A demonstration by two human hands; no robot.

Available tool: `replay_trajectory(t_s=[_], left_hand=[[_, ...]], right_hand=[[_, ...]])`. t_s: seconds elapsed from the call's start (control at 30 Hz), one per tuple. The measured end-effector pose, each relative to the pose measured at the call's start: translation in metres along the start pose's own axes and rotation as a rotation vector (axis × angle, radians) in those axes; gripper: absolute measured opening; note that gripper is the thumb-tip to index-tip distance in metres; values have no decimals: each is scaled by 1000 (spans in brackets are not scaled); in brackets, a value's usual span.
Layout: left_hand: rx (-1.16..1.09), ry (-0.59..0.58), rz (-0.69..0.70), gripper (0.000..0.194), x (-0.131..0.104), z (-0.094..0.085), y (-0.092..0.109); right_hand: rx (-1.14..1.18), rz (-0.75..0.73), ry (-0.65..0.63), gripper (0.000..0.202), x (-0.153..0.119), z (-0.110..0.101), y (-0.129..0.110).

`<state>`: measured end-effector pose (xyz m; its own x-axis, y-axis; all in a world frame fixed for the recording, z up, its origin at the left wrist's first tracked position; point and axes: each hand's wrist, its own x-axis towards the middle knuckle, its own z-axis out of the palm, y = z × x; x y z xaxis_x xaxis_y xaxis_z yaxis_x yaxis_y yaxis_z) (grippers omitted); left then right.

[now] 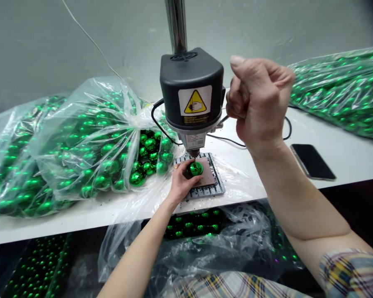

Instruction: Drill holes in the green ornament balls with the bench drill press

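Observation:
My left hand grips a shiny green ball between thumb and fingers. The ball rests on a pinkish-brown pad over the slotted metal base plate. Directly above, the bit of a black bench drill press comes down to the ball's top; whether it has gone in is too small to tell. Raised at the right side of the drill head, my right hand is closed in a fist. Whatever lies inside its curled fingers is hidden.
Clear plastic bags of green balls fill the left of the white table, one with an open mouth. Another bag lies at the right, behind a phone. Below the table edge, more balls sit in plastic. Dark shavings surround the base.

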<state>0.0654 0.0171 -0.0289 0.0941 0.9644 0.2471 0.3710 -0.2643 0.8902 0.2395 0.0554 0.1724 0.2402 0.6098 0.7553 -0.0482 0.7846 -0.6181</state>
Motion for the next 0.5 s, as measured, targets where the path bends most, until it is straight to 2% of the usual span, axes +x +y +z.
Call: replay_trajectory(t_s=[0.17,0.37,0.5], left_hand=[[8,-1,-7,59,1,3,-2],[7,-3,-21,61,2,4,-3],[23,-15,-14,61,2,2,-1]], right_hand=[[-16,-123,36,59,-27,-5,-3],[-60,-93,47,57,-57,-14,-4],[6,-153,47,51,-65,-16,-4]])
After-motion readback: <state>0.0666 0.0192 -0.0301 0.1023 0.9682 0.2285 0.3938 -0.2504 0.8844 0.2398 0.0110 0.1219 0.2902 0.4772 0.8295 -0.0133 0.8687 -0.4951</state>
